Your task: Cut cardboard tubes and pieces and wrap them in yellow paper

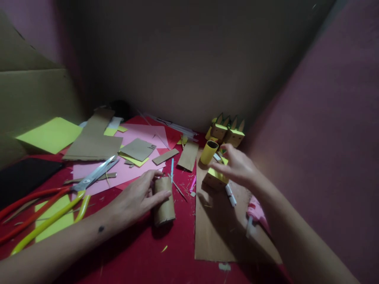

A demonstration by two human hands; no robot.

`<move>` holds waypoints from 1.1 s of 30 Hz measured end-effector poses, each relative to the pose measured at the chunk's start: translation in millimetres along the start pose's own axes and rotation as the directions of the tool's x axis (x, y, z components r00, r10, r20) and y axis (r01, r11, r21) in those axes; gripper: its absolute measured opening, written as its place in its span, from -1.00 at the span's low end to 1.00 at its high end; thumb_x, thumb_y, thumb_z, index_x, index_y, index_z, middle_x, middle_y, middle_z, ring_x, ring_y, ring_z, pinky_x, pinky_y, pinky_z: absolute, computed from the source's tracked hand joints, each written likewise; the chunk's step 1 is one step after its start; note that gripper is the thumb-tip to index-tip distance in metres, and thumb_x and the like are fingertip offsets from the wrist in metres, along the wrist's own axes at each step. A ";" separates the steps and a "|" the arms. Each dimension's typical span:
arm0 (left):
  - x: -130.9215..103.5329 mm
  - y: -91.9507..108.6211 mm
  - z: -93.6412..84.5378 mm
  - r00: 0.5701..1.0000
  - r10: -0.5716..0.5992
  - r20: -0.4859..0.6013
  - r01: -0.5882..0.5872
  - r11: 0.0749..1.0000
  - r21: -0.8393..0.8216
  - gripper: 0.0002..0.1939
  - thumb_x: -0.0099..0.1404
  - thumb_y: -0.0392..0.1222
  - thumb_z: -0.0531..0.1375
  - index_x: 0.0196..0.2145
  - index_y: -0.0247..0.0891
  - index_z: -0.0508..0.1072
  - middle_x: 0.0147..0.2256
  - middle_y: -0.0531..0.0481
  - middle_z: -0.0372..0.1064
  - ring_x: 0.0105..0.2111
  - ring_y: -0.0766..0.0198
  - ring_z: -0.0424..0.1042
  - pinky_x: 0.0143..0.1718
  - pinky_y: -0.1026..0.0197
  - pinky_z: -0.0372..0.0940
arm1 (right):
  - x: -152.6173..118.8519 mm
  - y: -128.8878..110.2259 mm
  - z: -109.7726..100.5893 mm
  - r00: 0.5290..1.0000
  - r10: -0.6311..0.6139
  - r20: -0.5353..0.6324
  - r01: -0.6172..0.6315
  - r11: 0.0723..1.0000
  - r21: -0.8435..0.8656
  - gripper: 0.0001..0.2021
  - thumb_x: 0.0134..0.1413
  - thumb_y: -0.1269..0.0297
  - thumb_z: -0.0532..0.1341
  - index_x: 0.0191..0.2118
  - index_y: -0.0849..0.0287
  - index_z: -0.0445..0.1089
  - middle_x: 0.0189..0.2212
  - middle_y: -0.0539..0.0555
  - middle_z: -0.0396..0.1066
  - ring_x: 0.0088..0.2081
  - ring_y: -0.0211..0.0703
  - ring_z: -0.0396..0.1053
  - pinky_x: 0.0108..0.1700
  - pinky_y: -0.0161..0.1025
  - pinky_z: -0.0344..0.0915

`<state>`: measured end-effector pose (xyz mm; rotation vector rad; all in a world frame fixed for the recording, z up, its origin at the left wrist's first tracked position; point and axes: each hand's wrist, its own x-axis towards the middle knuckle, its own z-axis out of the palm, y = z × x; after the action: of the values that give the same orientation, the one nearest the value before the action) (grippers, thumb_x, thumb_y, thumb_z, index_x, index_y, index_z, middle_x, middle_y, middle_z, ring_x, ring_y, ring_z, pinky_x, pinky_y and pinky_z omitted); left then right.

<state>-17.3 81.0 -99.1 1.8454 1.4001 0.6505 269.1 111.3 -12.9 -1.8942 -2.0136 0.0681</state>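
While left fingers (pixel 160 196) clasp a tube (pixel 164 211), right fingers (pixel 224 170) stand parted.

The left forearm (pixel 71 244), dark-marked, slanted up from the lower left of the brown tube (pixel 165 208); the left grip (pixel 138 196) curled around its upper part, thumb across. Right of the tube, the right grip (pixel 238 167) arched, palm down, thumb and forefinger apart, other fingertips hidden.

Box (pixel 213 181) partly hidden, forearms (pixel 68 243) cut off
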 end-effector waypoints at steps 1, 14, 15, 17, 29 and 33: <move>0.4 -0.3 0.2 1.000 0.004 0.000 -0.004 1.000 0.005 -0.24 0.16 0.37 0.11 0.10 -0.28 0.29 -0.32 -0.05 0.35 -0.37 0.08 0.33 -0.31 0.06 0.24 | -10.5 0.4 1.8 0.998 -0.034 0.050 0.036 0.999 -0.039 -0.46 -0.09 -0.04 0.36 -0.01 0.17 0.40 -0.19 0.27 0.52 -0.18 0.24 0.47 -0.27 0.00 0.34; 1.0 -0.7 2.9 1.000 0.001 0.012 -0.001 1.000 0.017 -0.21 0.16 0.38 0.08 0.14 -0.27 0.27 -0.21 -0.14 0.41 -0.29 0.01 0.38 -0.23 0.01 0.26 | 56.2 7.2 -33.4 0.968 -0.120 -0.222 0.153 0.978 0.138 -0.43 -0.13 0.11 0.30 0.07 0.19 0.45 -0.08 0.22 0.42 -0.04 0.17 0.42 0.00 0.03 0.35; 0.8 -0.8 3.1 1.000 0.001 0.010 -0.001 1.000 0.011 -0.22 0.15 0.37 0.08 0.13 -0.26 0.27 -0.19 -0.15 0.41 -0.28 0.00 0.39 -0.22 0.00 0.26 | 66.0 8.3 -30.6 0.970 -0.117 -0.212 0.148 0.979 0.138 -0.43 -0.13 0.13 0.30 0.07 0.22 0.46 -0.09 0.23 0.42 -0.05 0.18 0.43 0.00 0.04 0.35; 0.3 -1.4 3.8 1.000 0.010 -0.001 -0.010 1.000 0.012 -0.24 0.16 0.37 0.08 0.11 -0.25 0.28 -0.20 -0.14 0.41 -0.29 0.01 0.39 -0.22 0.01 0.26 | 79.3 11.6 -23.6 0.976 -0.117 -0.181 0.143 0.980 0.137 -0.43 -0.14 0.14 0.30 0.07 0.24 0.48 -0.11 0.23 0.41 -0.06 0.19 0.44 -0.01 0.03 0.37; 0.2 -7.7 5.6 0.999 0.032 -0.004 -0.032 0.999 0.035 -0.28 0.20 0.36 0.09 0.12 -0.22 0.29 -0.39 0.00 0.32 -0.40 0.08 0.32 -0.32 0.06 0.22 | 92.8 22.1 -19.9 0.981 -0.184 -0.059 0.191 0.972 0.136 -0.52 -0.15 0.25 0.30 0.00 0.03 0.53 -0.10 0.13 0.45 -0.06 0.17 0.45 0.02 0.09 0.39; -3.1 -0.2 3.8 0.998 0.040 -0.051 -0.040 0.999 -0.009 -0.32 0.18 0.32 0.13 0.08 -0.22 0.33 -0.35 -0.01 0.37 -0.39 0.09 0.34 -0.29 0.05 0.24 | 93.3 22.3 -20.7 0.978 -0.197 -0.062 0.204 0.969 0.137 -0.48 -0.16 0.31 0.31 0.05 0.01 0.50 -0.03 0.14 0.46 0.06 0.22 0.42 0.15 0.14 0.33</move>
<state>-15.4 77.2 -101.5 1.8651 1.3935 0.7277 294.3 199.6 21.8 -1.5830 -2.0971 0.1098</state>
